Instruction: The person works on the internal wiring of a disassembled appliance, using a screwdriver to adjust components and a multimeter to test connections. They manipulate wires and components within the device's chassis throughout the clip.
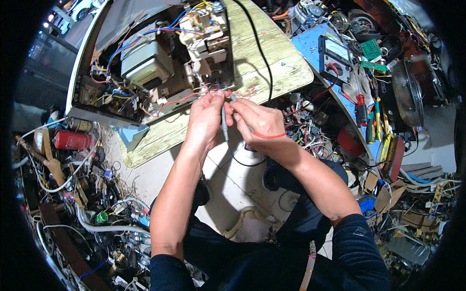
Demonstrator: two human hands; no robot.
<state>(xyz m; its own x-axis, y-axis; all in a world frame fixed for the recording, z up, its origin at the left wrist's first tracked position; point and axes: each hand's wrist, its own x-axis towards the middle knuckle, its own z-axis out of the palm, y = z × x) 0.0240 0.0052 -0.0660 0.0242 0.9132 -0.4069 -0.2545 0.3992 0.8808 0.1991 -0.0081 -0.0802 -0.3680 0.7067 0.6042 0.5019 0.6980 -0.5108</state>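
Note:
Both hands meet at the near edge of an opened appliance housing (109, 115), which lies on a wood-patterned tabletop (287, 65). My left hand (208, 116) pinches thin wires at its fingertips, and a grey test probe (224, 122) with a dark lead runs down beside its fingers. My right hand (260, 118) is closed around another probe (233, 97) whose tip points to the left fingertips; a red lead (269, 136) crosses the wrist. Inside the housing are a transformer-like metal block (145, 60) and red wires (182, 97). An analog multimeter (334, 60) lies to the right.
A blue board (309, 40) at the right carries a red-handled screwdriver (360, 109), pliers (378, 116) and green circuit boards (370, 49). A black cable (260, 47) crosses the tabletop. Heaped scrap and wires (120, 214) cover the left floor; a red canister (72, 140) lies there.

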